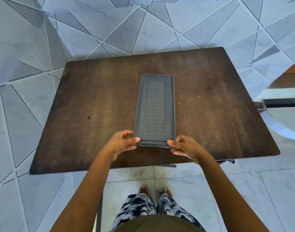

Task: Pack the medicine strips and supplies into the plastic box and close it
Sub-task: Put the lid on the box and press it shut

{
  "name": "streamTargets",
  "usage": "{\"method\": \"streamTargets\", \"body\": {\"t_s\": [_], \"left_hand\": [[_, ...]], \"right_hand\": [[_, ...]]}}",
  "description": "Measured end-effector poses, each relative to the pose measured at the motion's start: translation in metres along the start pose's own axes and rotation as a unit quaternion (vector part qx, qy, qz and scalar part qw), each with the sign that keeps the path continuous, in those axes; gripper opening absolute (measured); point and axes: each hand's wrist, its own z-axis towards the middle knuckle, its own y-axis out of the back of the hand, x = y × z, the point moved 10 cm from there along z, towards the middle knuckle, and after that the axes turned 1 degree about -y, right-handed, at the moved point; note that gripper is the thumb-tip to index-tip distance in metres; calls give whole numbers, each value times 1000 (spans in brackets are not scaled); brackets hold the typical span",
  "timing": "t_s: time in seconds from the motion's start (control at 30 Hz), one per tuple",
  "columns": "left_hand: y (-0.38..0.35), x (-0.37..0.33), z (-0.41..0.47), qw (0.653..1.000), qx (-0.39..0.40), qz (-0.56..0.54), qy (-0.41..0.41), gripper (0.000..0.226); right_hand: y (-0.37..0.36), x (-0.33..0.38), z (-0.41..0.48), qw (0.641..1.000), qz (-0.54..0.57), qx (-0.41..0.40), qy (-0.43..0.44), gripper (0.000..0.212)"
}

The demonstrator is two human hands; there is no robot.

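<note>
A long, dark grey plastic box [154, 108] lies lengthwise in the middle of the brown wooden table [93, 106], its patterned lid on top and covering it. My left hand [124, 142] pinches the near left corner of the box, thumb on the lid rim. My right hand [182, 145] pinches the near right corner the same way. No medicine strips or other supplies show anywhere; the lid hides the box's inside.
The table stands on a pale tiled floor with dark angular lines. A glass-topped piece of furniture with a metal frame [280, 104] sits off the table's right edge. My legs and bare feet [155, 192] are below the near edge.
</note>
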Motion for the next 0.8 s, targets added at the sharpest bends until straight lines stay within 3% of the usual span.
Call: {"method": "streamTargets", "body": {"t_s": [0.3, 0.57, 0.67, 0.8], "left_hand": [[5, -4, -1, 995, -58, 65, -57, 50], [-2, -27, 7, 982, -144, 11, -121, 48], [-2, -40, 23, 978, -160, -5, -135, 52], [5, -56, 51, 973, -182, -17, -140, 53]], "right_hand": [[-1, 20, 6, 986, -143, 10, 81, 32], [12, 56, 22, 968, -178, -55, 167, 33], [16, 74, 29, 954, -194, -111, 201, 17], [18, 100, 40, 947, -199, -139, 212, 51]]}}
